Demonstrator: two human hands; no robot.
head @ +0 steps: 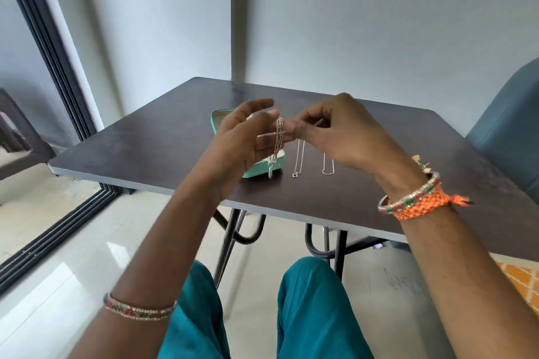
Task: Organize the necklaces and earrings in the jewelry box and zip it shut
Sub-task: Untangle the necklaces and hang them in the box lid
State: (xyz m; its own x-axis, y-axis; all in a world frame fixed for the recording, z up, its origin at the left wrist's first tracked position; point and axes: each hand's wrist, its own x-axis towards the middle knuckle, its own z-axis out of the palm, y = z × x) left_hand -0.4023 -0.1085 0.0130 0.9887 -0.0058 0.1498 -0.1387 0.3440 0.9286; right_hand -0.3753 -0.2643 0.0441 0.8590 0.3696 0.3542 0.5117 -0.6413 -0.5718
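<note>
Necklaces are the matter in hand, and one beaded necklace hangs raised above the table, looped over the straight fingers of the left hand, its pendant dangling down in front of the box. That left hand is spread and relaxed, carrying the loops, not clenched on them. The right hand has its fingers curled in toward the left fingertips and seems to pinch the same chain, though the contact itself is too small to be sure of.

Beyond the near edge of the table, two thin chains lie flat and straight on its surface: a pendant chain just beside the box, and a plain chain to its right, partly under the right hand. The teal jewelry box sits behind the left hand, toward the table's left edge, open as far as can be seen; its inside is mostly hidden. No earrings can be made out.

By my judgement, the step is gathering the necklace into tidy coils for stowing. Next, the bundle must slide off the fingers without unwinding, then go down into the box.
</note>
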